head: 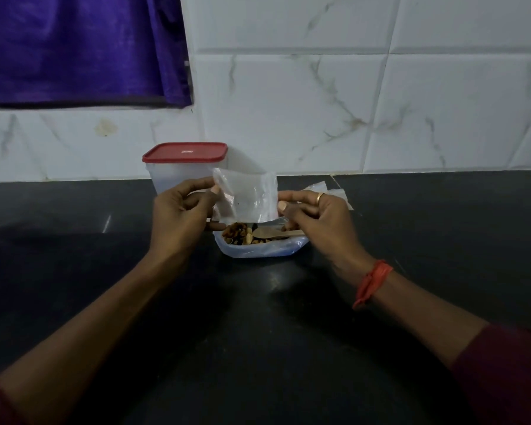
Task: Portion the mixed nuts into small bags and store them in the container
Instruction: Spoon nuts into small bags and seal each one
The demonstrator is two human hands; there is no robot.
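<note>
Above the dark counter (258, 332), right over the nuts, I've got the small bag (249, 197) held up between both hands. The left hand (181, 210) pinches its left edge between thumb and fingertips, and the right hand (316, 219) pinches the right edge the same way, the other fingers curled in. The bag looks flat and empty, and I can't tell whether its mouth is parted.

Below it the mixed nuts (239, 233) sit in a larger clear bag (258, 250) rolled open on the counter, with a wooden spoon (273, 233) lying across them. The container (178, 176) stands behind against the tiled wall, its red lid (184, 151) on.

Here's what worries me. That film is thin and clingy, so a hard tug to open it could tear it. Both hands are busy, so one has to let go to take the spoon. I'd expect the bag to flop shut then and send nuts onto the counter. The nut bag's walls are soft, so a knock from a wrist could tip it. And the closed lid will want a free hand later
</note>
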